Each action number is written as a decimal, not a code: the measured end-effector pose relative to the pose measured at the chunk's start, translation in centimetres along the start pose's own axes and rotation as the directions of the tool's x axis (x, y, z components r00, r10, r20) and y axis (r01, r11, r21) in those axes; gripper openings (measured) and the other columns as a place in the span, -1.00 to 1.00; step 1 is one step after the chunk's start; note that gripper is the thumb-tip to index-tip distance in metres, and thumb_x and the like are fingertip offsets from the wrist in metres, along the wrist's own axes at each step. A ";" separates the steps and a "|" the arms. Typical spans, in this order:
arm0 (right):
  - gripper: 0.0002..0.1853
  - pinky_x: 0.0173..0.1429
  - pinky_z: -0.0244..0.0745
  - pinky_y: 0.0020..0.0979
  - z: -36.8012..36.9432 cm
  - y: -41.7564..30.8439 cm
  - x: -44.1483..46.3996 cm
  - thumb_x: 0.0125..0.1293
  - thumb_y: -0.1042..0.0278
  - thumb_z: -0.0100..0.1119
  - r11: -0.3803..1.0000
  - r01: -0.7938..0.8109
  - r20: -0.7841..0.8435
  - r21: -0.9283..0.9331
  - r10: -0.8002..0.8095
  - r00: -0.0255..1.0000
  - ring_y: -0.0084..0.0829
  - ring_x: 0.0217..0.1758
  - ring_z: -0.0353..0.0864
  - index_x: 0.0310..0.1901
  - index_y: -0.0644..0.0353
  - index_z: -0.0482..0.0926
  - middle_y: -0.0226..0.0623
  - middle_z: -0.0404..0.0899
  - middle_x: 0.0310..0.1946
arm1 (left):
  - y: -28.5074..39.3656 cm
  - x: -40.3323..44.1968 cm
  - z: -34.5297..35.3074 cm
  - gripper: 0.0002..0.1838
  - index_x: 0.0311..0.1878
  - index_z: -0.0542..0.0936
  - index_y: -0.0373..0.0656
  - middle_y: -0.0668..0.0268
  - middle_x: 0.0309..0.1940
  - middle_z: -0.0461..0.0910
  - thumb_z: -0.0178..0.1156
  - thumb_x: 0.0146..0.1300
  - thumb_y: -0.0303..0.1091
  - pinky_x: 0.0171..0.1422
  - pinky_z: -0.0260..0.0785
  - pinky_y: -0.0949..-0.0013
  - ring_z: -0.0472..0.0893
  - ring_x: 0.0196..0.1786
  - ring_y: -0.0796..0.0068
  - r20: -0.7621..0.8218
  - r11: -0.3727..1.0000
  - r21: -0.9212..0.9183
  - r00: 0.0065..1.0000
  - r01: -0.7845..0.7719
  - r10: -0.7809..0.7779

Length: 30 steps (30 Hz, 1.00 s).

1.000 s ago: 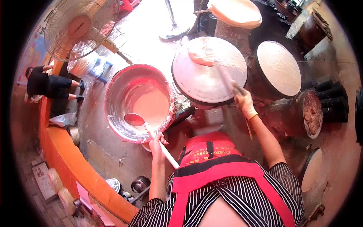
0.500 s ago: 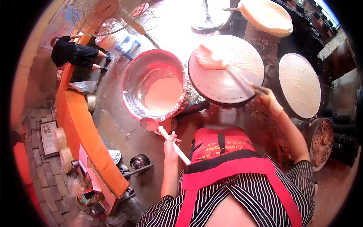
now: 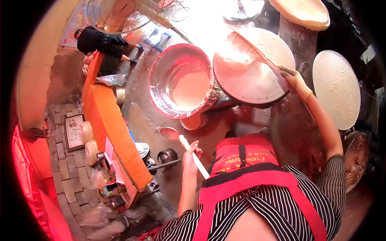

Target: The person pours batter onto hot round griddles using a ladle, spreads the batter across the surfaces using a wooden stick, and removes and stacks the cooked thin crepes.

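Note:
My left hand [image 3: 190, 157] is closed around the white handle of a ladle [image 3: 170, 133], held in front of the apron. The ladle's reddish bowl hangs below the rim of a large tub [image 3: 153, 89] with pale batter [image 3: 192, 89] in it. My right hand [image 3: 294, 81], which seems gloved, grips one end of a long, thin wooden spreader [image 3: 255, 49]. The spreader slants across a round griddle [image 3: 253, 89]. Pale batter [image 3: 231, 56] covers the griddle's far part, while its near part looks thinly coated.
To the right stands another round griddle [image 3: 337, 90] with a pale sheet on it. A stack of flat pancakes [image 3: 303, 12] is at the top right. An orange counter [image 3: 114, 132] runs along the left, near a fan [image 3: 120, 14] and a person in black [image 3: 98, 40].
My right hand has swung the spreader, now seen edge-on across the far side of the griddle. The whole view has shifted, and the batter on the griddle looks more spread. The left hand keeps the ladle.

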State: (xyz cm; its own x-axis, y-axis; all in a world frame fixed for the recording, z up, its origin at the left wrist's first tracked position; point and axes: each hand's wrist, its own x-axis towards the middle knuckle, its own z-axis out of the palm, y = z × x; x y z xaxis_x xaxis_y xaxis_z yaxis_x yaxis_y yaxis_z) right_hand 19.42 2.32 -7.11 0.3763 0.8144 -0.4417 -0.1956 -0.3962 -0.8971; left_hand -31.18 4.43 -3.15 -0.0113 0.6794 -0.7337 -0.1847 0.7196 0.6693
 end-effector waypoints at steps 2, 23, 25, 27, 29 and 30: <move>-0.61 -0.72 0.09 -0.56 0.6 1.6 0.4 0.31 0.23 0.11 0.987 -0.004 0.180 -0.158 0.033 0.983 -0.71 -0.75 0.20 0.16 0.07 0.50 -0.50 0.43 -0.65 | 0.4 0.0 0.2 -0.75 -0.03 0.54 -0.27 0.46 -0.60 0.43 0.15 0.20 -0.49 -0.27 0.42 0.58 0.51 -0.48 0.60 -0.016 0.997 0.072 1.000 -0.021 0.022; -0.51 -0.70 -0.01 -0.62 25.3 12.3 -20.0 0.37 0.11 0.03 0.688 0.242 -0.294 0.684 -0.044 0.955 -0.76 -0.78 0.06 0.29 0.05 0.33 -0.67 0.23 -0.69 | 11.8 14.9 -5.6 -0.58 0.13 0.47 -0.28 0.37 -0.13 0.54 0.14 0.15 -0.56 -0.15 0.35 0.67 0.50 -0.20 0.72 0.450 0.840 0.522 0.884 -0.147 -0.125; -0.52 -0.70 0.00 -0.64 33.1 5.5 -13.3 0.37 0.13 0.02 0.812 0.257 -0.473 0.524 0.026 0.881 -0.76 -0.77 0.05 0.29 0.01 0.33 -0.70 0.14 -0.72 | 12.7 14.8 -8.2 -0.55 0.16 0.44 -0.32 0.29 0.01 0.52 0.14 0.16 -0.52 0.16 0.28 0.51 0.48 0.01 0.58 0.440 0.835 0.524 0.892 -0.165 -0.099; -0.54 -0.66 0.05 -0.64 37.5 6.6 -2.9 0.34 0.16 0.09 0.750 0.387 -0.508 0.536 -0.079 0.858 -0.77 -0.71 0.13 0.25 0.01 0.38 -0.66 0.26 -0.62 | 13.2 15.0 -11.7 -0.45 0.25 0.34 -0.29 0.28 0.15 0.44 0.16 0.16 -0.50 0.25 0.18 0.48 0.41 0.11 0.57 0.439 0.888 0.437 0.896 -0.147 -0.068; -0.57 -0.65 0.15 -0.58 40.6 4.2 6.5 0.38 0.16 0.00 0.896 0.348 -0.622 0.275 -0.110 0.775 -0.73 -0.70 0.22 0.25 0.03 0.36 -0.55 0.39 -0.56 | 13.3 15.4 -15.6 -0.40 0.30 0.27 -0.27 0.30 0.18 0.42 0.15 0.16 -0.51 0.15 0.20 0.52 0.41 0.01 0.63 0.398 0.908 0.398 0.917 -0.135 -0.038; -0.77 -0.58 0.24 -0.51 42.0 2.5 9.6 0.32 0.30 0.03 0.802 0.485 -0.653 0.350 -0.163 0.740 -0.64 -0.63 0.35 -0.06 0.21 0.48 -0.47 0.41 -0.60 | 13.6 15.1 -17.2 -0.38 0.32 0.24 -0.25 0.31 0.18 0.42 0.15 0.16 -0.52 0.07 0.22 0.55 0.41 -0.06 0.66 0.359 0.905 0.407 0.933 -0.123 -0.035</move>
State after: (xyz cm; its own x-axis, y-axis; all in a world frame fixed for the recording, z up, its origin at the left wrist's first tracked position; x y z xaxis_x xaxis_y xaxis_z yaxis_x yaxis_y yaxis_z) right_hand -15.48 26.96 -13.14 0.9013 0.3904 -0.1878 -0.2913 0.2254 -0.9297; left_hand -50.73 22.04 -7.16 0.3489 0.6598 -0.6655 0.2340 0.6263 0.7436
